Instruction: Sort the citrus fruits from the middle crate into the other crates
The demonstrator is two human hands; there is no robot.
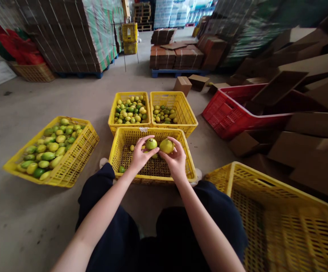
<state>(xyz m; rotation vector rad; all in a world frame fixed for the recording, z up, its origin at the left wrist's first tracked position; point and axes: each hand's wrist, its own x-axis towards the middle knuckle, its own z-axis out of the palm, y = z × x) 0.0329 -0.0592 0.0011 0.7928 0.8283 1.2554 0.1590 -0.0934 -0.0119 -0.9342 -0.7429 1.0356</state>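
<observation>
Between its thumb and fingers my left hand [141, 153] grips a greenish-yellow lemon [151, 144], its stem end facing up. A rounder, yellower lemon [166, 146] sits in the closed fingers of my right hand [176, 160]. The two hands are side by side, almost touching at the thumbs. Both are above the near yellow crate [152, 176], which stands between my legs. Inside it, a green lemon [121, 169] lies at the left and a few more fruits lie farther back, partly hidden by my hands.
Behind stand two yellow crates, the left one [113, 113] holding many lemons, the right one [188, 109] fewer. A tilted crate [79, 158] full of lemons is at left. On the right are another yellow crate [279, 185], a red crate [223, 113] and piled cardboard [313, 151].
</observation>
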